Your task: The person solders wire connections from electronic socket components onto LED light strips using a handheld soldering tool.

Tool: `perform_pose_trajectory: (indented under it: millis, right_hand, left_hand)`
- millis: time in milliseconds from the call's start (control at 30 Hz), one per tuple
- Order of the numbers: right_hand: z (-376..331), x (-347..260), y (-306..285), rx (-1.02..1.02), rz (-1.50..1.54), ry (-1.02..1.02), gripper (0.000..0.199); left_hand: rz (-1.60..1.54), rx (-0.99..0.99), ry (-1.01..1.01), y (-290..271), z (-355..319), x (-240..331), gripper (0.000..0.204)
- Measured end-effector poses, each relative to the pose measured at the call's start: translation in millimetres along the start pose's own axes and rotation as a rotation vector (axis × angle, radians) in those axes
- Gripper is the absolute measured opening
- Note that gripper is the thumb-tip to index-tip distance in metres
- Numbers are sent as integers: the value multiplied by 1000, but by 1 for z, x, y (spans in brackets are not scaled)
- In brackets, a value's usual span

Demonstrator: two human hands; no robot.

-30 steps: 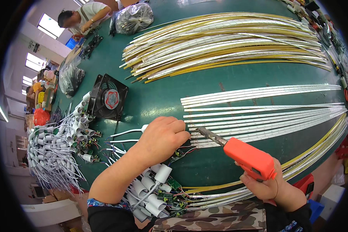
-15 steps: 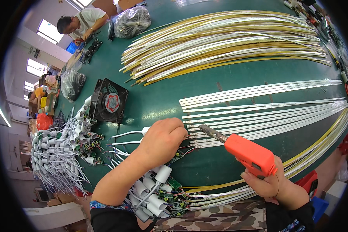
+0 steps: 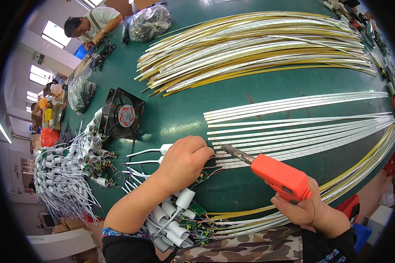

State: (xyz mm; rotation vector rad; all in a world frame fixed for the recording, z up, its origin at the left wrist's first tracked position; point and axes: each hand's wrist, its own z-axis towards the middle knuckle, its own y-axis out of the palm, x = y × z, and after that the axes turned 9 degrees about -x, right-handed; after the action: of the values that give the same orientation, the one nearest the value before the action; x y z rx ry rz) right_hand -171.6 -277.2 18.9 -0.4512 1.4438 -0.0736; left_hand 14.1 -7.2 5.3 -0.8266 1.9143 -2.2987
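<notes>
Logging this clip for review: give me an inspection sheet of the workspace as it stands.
Surface: green table.
Job's things: orange soldering gun, tip near the white strips.
Clutter: yellow and white strip pile; black fan; plastic bags.
Hands: left hand presses down at the strip ends; right hand grips the gun.
Cables: white wired connectors heaped at left; small circuit boards.
Surroundings: another person at the far end.

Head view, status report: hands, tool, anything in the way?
Left hand pinching wires at strip ends. Right hand shut on orange soldering gun, tip beside left fingers. Nothing in between.
</notes>
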Motion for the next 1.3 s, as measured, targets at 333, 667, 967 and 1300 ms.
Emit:
perform_pose_trajectory:
  millis: [333,667,967,1300]
  right_hand:
    - [0,-1,1,-2,85,81,60]
    - [0,2,7,-32,51,96,60]
    - [3,3,8,-21,-25,16,59]
    - [2,1,9,-19,-2,29,57]
  left_hand:
    - [6,-92,3,-8,3,0,21]
    - [26,-120,56,-8,1,-3,23]
    - [64,-138,58,-10,2,-1,21]
    - [91,-197,47,-14,6,2,22]
